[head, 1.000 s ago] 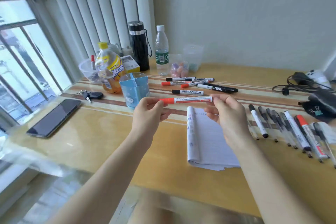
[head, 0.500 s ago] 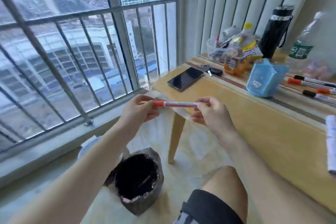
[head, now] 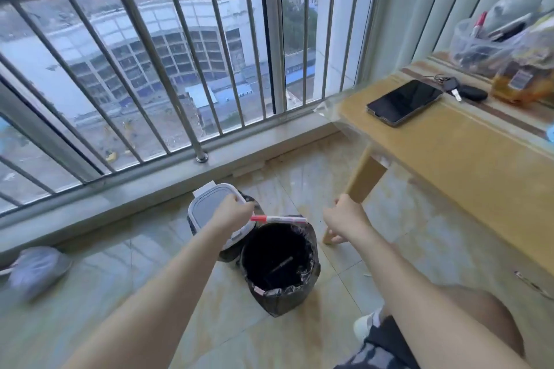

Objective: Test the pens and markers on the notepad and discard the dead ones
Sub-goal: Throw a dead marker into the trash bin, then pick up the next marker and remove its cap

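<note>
Nearest, a bare knee (head: 467,320) at lower right; person seated, leaning left toward the floor. Just beyond it the black-lined bin (head: 278,301) stands on the tiles, mouth open, one dark stick-like item (head: 281,264) already lying inside, probably an earlier reject. Left hand (head: 232,216) pinches the marker (head: 280,219) by its red-capped end; the barrel points right, level, over the far rim of the bin. Right hand (head: 344,220) is off it, fingers loosely relaxed and holding nothing, close to the table leg (head: 364,180); cannot tell if it touches. Change: half a second ago both hands held the marker, one at each end, up beside the table edge; a second ago it was above the notepad. Now one-handed and lowered to the bin. Reading: this marker has been judged dead; only the drop remains, and it should shift slightly nearer so it clears the rim. Behind the bin, a white lidded tub (head: 209,207). Farther right, the table (head: 464,165) with phone (head: 404,102) and keys (head: 458,92); notepad and remaining pens out of view. Farthest, the railing (head: 180,99).
</note>
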